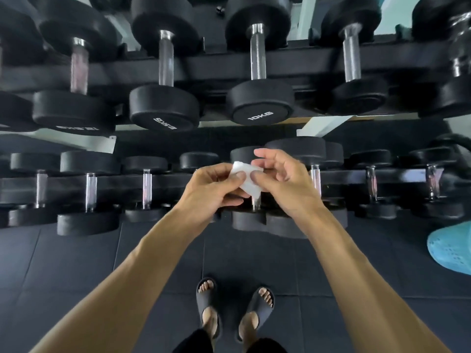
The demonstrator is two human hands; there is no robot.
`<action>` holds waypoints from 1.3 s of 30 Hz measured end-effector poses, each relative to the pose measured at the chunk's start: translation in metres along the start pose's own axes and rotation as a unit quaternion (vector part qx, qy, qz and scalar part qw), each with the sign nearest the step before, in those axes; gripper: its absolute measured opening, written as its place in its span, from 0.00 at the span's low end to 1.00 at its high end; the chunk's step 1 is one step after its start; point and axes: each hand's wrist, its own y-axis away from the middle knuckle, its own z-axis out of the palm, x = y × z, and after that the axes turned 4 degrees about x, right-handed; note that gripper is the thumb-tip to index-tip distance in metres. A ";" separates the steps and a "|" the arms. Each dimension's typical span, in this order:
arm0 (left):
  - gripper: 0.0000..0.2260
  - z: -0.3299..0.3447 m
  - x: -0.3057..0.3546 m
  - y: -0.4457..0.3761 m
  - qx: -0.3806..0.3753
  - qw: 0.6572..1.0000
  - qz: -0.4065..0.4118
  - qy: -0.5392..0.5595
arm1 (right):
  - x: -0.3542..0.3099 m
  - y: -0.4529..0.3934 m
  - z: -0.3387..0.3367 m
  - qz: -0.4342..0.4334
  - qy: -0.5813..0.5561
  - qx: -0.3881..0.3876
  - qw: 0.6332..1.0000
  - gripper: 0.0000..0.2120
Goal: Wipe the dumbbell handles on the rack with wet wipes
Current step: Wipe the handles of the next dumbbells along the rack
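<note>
A white wet wipe (248,180) is held between both hands in front of the lower rack tier. My left hand (216,186) pinches its left side with thumb and fingers. My right hand (277,178) pinches its right side, with the upper fingers loosely spread. Right behind the wipe, a lower-tier dumbbell's steel handle (255,202) shows only at its bottom end. The upper tier carries black dumbbells with steel handles, among them the one marked 10KG (258,53) and its left neighbour (166,59).
The black two-tier rack (216,67) spans the whole view, with several more dumbbells on the lower tier at left (91,192) and right (372,183). Dark rubber floor tiles (89,263) lie below. A teal perforated object (451,250) sits at the right edge. My sandalled feet (234,309) stand close to the rack.
</note>
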 end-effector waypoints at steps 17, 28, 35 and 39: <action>0.04 -0.160 0.103 -0.099 0.136 0.972 0.174 -0.083 | -0.113 -0.133 0.139 -0.097 0.002 0.072 0.993 0.11; 0.01 -0.264 0.120 -0.131 0.202 0.966 0.150 -0.056 | -0.159 -0.194 0.230 -0.112 0.072 -0.033 0.991 0.04; 0.03 -0.313 0.110 -0.132 0.261 0.946 0.143 -0.132 | -0.163 -0.221 0.282 -0.081 0.080 -0.125 0.986 0.03; 0.02 -0.341 0.100 -0.133 0.321 0.899 0.162 -0.250 | -0.163 -0.228 0.306 -0.036 0.060 -0.098 0.993 0.04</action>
